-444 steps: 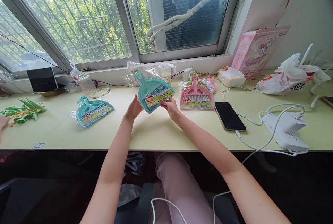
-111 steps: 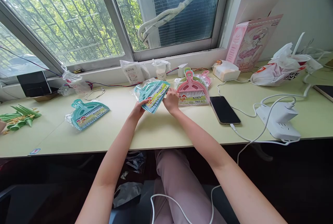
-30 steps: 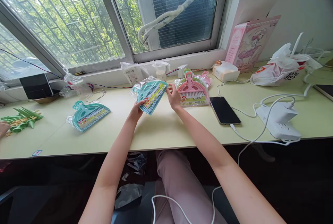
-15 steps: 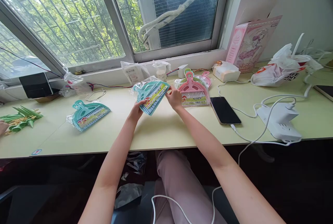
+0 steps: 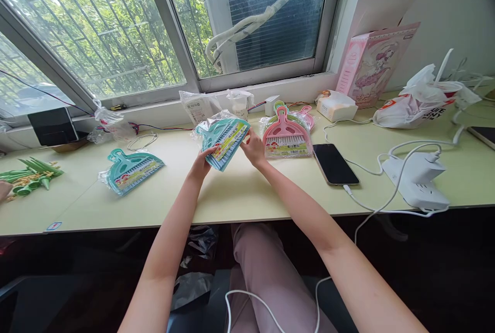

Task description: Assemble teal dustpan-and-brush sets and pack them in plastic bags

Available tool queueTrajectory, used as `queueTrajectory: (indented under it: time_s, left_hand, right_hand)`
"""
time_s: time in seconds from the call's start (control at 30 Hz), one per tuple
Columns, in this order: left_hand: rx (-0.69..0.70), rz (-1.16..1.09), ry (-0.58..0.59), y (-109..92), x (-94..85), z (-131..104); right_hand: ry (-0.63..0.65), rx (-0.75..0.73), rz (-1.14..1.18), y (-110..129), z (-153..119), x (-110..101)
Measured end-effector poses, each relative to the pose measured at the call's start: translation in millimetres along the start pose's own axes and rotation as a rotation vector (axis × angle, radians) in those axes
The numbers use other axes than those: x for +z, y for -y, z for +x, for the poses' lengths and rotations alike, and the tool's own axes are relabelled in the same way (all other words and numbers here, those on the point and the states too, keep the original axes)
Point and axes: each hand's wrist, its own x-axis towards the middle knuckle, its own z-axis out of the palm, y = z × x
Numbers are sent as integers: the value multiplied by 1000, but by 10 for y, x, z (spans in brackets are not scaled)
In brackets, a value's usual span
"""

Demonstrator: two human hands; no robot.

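A teal dustpan and brush set (image 5: 227,139) in clear plastic wrap, with a yellow label, is held tilted above the desk. My left hand (image 5: 202,163) grips its lower left edge, thumb across the front. At its right edge is my right hand (image 5: 253,148), fingers bent against the side and partly hidden behind it. To the left, another wrapped teal dustpan set (image 5: 134,170) lies flat on the desk. Just right of my right hand lie wrapped pink dustpan sets (image 5: 286,134), with green showing behind the front one.
A black phone (image 5: 335,164) on a white cable and a power strip (image 5: 415,181) lie on the right. Behind stand a tissue pack (image 5: 336,106), a pink box (image 5: 375,67) and a white bag (image 5: 412,101). Another person's hand (image 5: 4,190) is beside green pieces (image 5: 33,176) at far left.
My right hand has slid slightly down and left along the edge of the teal set. The set has shifted a little left and stays in my left hand.
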Motion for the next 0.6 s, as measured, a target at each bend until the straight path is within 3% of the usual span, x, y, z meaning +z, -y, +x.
queueTrajectory:
  time_s: [0.17,0.6]
  left_hand:
    - [-39,36,34,53,23,3]
    - [-26,37,36,28,5,-1]
  right_hand:
    - [-8,125,-84,-67,12,0]
    - [30,187,-17,-64,-9,59]
